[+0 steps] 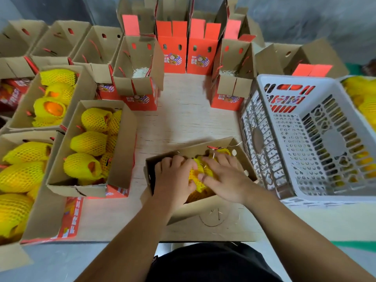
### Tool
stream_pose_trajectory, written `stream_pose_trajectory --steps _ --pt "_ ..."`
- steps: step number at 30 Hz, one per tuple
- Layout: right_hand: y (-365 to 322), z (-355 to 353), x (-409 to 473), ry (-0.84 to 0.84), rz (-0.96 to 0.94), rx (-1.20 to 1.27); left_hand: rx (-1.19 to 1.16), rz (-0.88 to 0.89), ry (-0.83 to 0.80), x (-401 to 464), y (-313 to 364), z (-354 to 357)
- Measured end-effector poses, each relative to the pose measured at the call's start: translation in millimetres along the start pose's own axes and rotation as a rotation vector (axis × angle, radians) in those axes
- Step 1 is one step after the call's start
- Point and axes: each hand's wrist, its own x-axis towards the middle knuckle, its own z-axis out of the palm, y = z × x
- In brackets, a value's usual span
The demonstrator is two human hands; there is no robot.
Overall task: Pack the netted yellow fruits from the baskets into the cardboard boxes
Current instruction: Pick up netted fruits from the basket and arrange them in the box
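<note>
1. Both hands press into the nearest cardboard box (pixel 205 208): the left hand (pixel 173 178) and right hand (pixel 225 180) rest with fingers spread and lightly bent on the netted yellow fruits (pixel 200 176) inside, whose foam mesh is bright yellow.
2. Left, a filled box (pixel 120 159) holds more netted fruit.
3. Right, a white basket (pixel 305 139) stands beside the box.
4. Beyond, red boxes (pixel 175 55) stand open.

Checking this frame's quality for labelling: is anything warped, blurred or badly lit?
Head view: wide-angle bending tilts the boxes at the back outward; edges soft, basket slightly smeared; hands fairly sharp; light even, no glare, faint shadows.
</note>
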Motion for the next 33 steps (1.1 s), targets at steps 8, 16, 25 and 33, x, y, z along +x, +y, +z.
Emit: stream_pose_trajectory --steps 8,16,25,33 --pt "8.4 -10.6 -0.2 -0.063 0.253 0.207 -0.021 0.099 0.05 0.3 12.5 -0.1" --pt "0.7 -8.7 -4.5 0.204 0.212 0.181 0.018 0.103 -0.014 3.2 5.0 3.6" --pt "-7.6 -18.7 3.8 0.021 0.239 -0.041 0.08 0.168 -0.087 16.4 8.1 2.5" --pt "-5.3 -15.5 -3.3 0.003 0.177 0.091 0.001 0.107 0.009 13.8 5.6 3.7"
